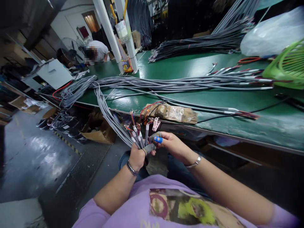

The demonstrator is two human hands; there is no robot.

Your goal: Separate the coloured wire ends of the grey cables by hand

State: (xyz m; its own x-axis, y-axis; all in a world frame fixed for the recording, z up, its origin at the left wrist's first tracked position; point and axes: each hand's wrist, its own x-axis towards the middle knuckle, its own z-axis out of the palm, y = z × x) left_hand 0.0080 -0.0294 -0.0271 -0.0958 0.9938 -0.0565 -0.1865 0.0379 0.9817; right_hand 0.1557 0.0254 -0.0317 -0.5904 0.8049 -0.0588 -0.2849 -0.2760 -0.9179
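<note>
My left hand is closed around a bundle of grey cables that droops off the green table's edge; their stripped ends with coloured wires and white sleeves fan up above my fist. My right hand, wearing a blue finger cot and a grey finger cover, pinches one cable end beside the bundle. A pink clip sits just above my fingers. Both wrists carry bracelets.
Long grey cable bundles lie across the green table. A taped brown block sits at the table edge. A green basket and a plastic bag stand far right. Another person bends over the table's far end. Cardboard boxes lie below.
</note>
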